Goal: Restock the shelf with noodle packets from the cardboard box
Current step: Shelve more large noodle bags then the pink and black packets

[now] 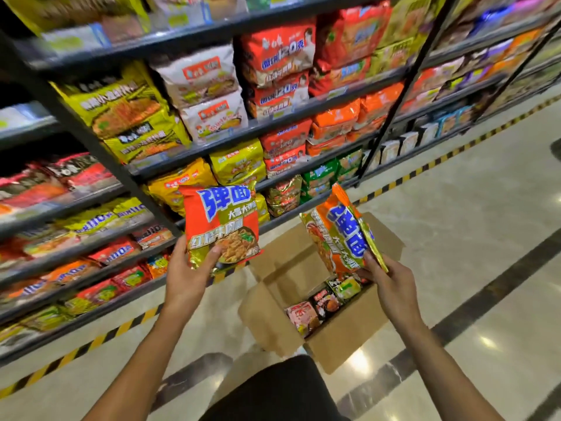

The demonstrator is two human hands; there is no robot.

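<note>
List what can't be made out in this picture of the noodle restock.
- Head view: the lower layers of the cardboard box are hidden by the top packets and the right-hand packet.
- Shelf packets at far left are motion-blurred, so their print is unreadable.
- The fingers of the left hand lie behind its packet.
- The fingers of the right hand are likewise covered.
- Far-right shelf goods are too small to identify.

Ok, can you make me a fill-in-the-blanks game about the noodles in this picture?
1. Each hand holds one noodle ____.
2. The left hand holds its orange packet in front of the ____.
3. The right hand holds its packet above the open cardboard ____.
4. The box sits on the ____.

Missing words: packet; shelf; box; floor
</note>
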